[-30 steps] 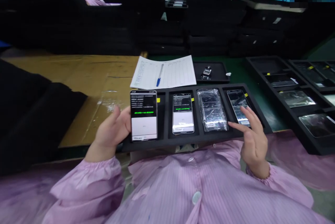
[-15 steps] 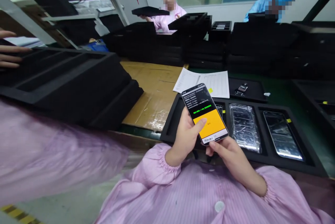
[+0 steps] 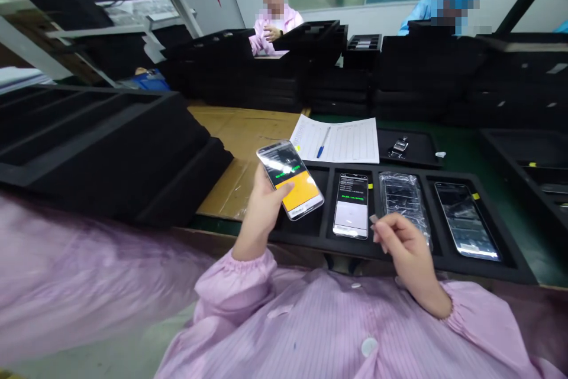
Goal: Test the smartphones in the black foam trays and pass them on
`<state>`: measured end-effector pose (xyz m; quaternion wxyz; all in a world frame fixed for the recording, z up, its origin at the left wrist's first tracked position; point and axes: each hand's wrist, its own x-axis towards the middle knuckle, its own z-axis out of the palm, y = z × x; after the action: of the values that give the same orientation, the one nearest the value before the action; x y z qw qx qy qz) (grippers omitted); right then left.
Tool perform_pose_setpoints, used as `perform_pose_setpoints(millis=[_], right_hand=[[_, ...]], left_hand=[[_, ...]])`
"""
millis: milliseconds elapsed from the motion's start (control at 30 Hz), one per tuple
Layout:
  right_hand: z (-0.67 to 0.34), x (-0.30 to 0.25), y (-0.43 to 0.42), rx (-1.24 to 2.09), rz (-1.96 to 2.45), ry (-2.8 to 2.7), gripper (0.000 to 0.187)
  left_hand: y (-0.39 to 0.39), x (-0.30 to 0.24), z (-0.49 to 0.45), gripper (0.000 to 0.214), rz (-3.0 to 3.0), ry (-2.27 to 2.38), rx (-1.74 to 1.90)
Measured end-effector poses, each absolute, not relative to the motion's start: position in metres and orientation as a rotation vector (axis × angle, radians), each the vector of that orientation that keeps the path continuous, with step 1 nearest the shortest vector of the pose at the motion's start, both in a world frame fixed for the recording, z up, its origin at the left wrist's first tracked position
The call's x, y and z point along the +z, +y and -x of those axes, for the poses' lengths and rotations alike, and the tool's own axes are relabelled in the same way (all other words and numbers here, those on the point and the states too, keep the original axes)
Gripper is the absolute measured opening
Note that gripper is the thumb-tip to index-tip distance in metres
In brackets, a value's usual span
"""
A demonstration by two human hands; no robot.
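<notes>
My left hand (image 3: 261, 207) is closed around a smartphone (image 3: 290, 181), thumb on its screen, which shows green text on black above an orange block. The phone is tilted over the left compartment of a black foam tray (image 3: 306, 238). Between the thumb and fingers of my right hand (image 3: 402, 243) is a small grey piece (image 3: 373, 220), too small to name. In the tray lie a second lit phone (image 3: 350, 207) with a white lower screen, a plastic-wrapped item (image 3: 404, 193) partly behind my right hand, and a dark-screened phone (image 3: 467, 219).
Behind the tray lie paper sheets (image 3: 350, 139) with a blue pen (image 3: 323, 142), and a small metallic device (image 3: 400, 145) on a black pad. Stacked black foam trays (image 3: 110, 160) stand at left. A co-worker's pink sleeve (image 3: 89, 284) reaches in beside me. Two people are across the bench.
My left hand has carried the phone left, away from my right hand. My right hand has come off the phone's lower edge and now pinches a small grey piece. The co-worker's hand at left is out of view.
</notes>
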<state>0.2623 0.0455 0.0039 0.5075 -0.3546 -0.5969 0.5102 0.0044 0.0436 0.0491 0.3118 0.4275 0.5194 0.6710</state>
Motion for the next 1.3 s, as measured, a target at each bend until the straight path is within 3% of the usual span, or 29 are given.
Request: perform_pose_setpoints(millis=[133,300,400,533,767,867,1000,1100,1167,1300], right_hand=[[-0.274,-0.009,0.057,1.138,0.911,-1.291,0.026],[-0.274,-0.019,0.062,1.194,0.919,-1.265,0.024],[-0.275,-0.02,0.061,1.19,0.893,-1.267,0.022],[-0.28,-0.017,0.06,1.2,0.815,-1.403,0.023],[-0.28,-0.016,0.061,1.23,0.703,-1.465,0.025],[-0.28,-0.015,0.062,1.28,0.665,-1.429,0.025],[-0.285,-0.008,0.06,1.724,0.613,-1.12,0.029],[-0.287,0.0,0.055,2.249,0.524,-0.881,0.031],[-0.283,0.005,0.051,2.425,0.495,-0.811,0.028],[-0.265,0.007,0.048,2.252,0.561,-0.886,0.034]], left_hand=[[0.052,0.036,0.019,0.054,-1.346,1.607,1.265],[0.045,0.024,-0.037,0.06,-1.723,2.042,1.283],[0.044,0.013,-0.08,0.061,-2.071,2.081,0.972],[0.054,-0.003,-0.107,0.069,-2.04,2.134,0.768],[0.054,0.003,-0.115,0.075,-1.803,1.93,1.076],[0.06,0.007,-0.113,0.09,-1.55,1.795,1.232],[0.074,0.012,-0.102,0.109,-1.133,1.558,1.133],[0.075,0.023,-0.096,0.083,-0.972,1.263,1.334],[0.07,0.031,-0.1,0.062,-0.97,1.137,1.482],[0.054,0.042,-0.119,0.052,-1.069,1.136,1.745]])
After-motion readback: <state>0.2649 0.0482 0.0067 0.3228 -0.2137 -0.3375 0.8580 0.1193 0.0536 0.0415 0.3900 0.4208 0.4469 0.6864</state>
